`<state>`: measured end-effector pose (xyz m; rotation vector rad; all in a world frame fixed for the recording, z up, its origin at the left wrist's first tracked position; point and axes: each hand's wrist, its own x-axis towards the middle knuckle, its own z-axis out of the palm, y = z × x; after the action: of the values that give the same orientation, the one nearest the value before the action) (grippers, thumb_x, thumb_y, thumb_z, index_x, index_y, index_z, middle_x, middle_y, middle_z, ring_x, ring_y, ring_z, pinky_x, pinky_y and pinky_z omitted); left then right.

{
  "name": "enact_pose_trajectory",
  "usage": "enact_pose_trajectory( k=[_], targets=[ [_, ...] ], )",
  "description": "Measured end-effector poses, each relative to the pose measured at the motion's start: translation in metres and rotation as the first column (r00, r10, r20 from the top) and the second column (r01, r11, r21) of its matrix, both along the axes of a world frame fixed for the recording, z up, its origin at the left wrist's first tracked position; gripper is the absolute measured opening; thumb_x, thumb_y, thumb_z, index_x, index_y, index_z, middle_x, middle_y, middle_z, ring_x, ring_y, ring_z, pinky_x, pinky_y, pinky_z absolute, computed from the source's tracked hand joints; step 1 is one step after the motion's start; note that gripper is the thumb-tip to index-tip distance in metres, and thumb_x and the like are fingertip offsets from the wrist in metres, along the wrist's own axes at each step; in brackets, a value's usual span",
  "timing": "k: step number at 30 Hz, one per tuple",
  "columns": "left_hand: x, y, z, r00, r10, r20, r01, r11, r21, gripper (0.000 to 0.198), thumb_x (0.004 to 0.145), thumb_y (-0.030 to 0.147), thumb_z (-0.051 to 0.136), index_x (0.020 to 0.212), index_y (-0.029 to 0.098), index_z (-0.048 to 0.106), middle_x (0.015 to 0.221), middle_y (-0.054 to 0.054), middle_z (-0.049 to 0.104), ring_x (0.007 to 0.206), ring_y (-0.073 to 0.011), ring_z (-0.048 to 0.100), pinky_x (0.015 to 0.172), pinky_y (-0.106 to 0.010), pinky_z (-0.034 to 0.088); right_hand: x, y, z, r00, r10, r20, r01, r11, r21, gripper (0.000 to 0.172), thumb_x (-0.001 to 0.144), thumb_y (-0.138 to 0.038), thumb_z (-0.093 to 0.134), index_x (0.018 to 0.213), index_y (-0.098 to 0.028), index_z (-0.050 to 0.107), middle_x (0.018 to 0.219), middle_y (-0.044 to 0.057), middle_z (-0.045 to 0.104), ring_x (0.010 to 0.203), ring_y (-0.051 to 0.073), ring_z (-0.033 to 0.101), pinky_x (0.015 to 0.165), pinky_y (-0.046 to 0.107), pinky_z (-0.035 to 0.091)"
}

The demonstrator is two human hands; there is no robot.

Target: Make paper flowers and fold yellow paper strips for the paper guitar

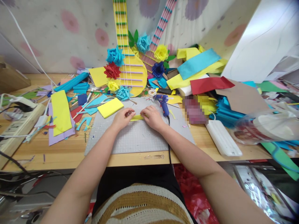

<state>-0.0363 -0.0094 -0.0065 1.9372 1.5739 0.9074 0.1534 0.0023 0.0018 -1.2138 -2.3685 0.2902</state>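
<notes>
A narrow yellow paper strip [137, 118] stretches between my two hands, just above the grey cutting mat [112, 141]. My left hand [123, 118] pinches its left end with thumb and fingers. At the right end, my right hand [151, 117] is closed on the same strip. A folded yellow sheet [110, 108] lies on the mat beside my left hand. Close to my right hand rests a blue hot glue gun [163, 104], its black cord running down over the table edge. Scissors [98, 104] lie partly among the scraps at the left.
Behind the mat stand a yellow paper guitar [135, 76] and a pink one [161, 28], with paper flowers. Coloured sheets [199, 63] are heaped at the right, near a white box-shaped device [223, 137]. A power strip [22, 124] and cables occupy the left edge.
</notes>
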Motion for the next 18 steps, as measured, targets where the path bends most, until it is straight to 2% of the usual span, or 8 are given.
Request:
enact_pose_trajectory(
  k=[7,10,13,15,18],
  targets=[
    [-0.0082,0.002,0.0015,0.999,0.035,-0.018,-0.037,0.996,-0.076,0.028,0.074,0.037,0.06,0.094,0.018,0.066,0.077,-0.001,0.065,0.061,-0.0122,0.053,0.061,-0.026,0.042,0.0013,0.0007,-0.0003,0.999,0.03,-0.02,-0.029,0.998,0.058,0.024,0.09,-0.02,0.042,0.089,-0.019,0.065,0.091,0.007,0.064,0.095,0.02,0.048,0.08,0.031,0.036],
    [-0.0088,0.0016,0.0024,0.998,-0.011,-0.057,0.008,0.999,-0.047,0.032,0.071,0.04,0.064,0.095,0.019,0.066,0.081,-0.002,0.067,0.064,-0.0136,0.053,0.062,-0.027,0.043,0.002,0.0012,-0.0009,0.999,0.032,-0.028,-0.029,0.997,0.072,0.024,0.089,-0.017,0.041,0.09,-0.018,0.065,0.091,0.007,0.064,0.095,0.02,0.048,0.08,0.031,0.036],
    [-0.0073,0.0008,0.0049,0.993,-0.073,-0.088,0.073,0.997,-0.009,0.032,0.068,0.039,0.067,0.093,0.019,0.067,0.092,-0.004,0.067,0.077,-0.017,0.057,0.07,-0.03,0.045,0.002,0.0006,0.0002,0.999,0.01,-0.031,-0.008,0.997,0.08,0.024,0.088,-0.016,0.04,0.09,-0.018,0.063,0.09,0.008,0.063,0.093,0.02,0.049,0.079,0.031,0.036],
    [-0.006,0.0002,0.0068,0.994,-0.087,-0.071,0.087,0.996,-0.003,0.03,0.069,0.039,0.065,0.092,0.019,0.067,0.094,-0.005,0.067,0.081,-0.0179,0.057,0.072,-0.031,0.045,0.0019,-0.0002,0.0016,1.0,-0.007,-0.023,0.009,0.997,0.081,0.023,0.087,-0.015,0.039,0.09,-0.018,0.062,0.089,0.008,0.063,0.09,0.02,0.05,0.078,0.031,0.037],
    [-0.0048,-0.0002,0.0073,0.997,-0.074,-0.025,0.074,0.997,-0.021,0.033,0.076,0.043,0.056,0.093,0.017,0.067,0.086,-0.005,0.066,0.071,-0.0154,0.055,0.067,-0.029,0.044,0.0024,-0.001,0.0033,1.0,-0.002,-0.002,0.002,0.997,0.075,0.023,0.086,-0.013,0.039,0.086,-0.018,0.062,0.086,0.008,0.063,0.09,0.02,0.05,0.078,0.031,0.037]
  ],
)
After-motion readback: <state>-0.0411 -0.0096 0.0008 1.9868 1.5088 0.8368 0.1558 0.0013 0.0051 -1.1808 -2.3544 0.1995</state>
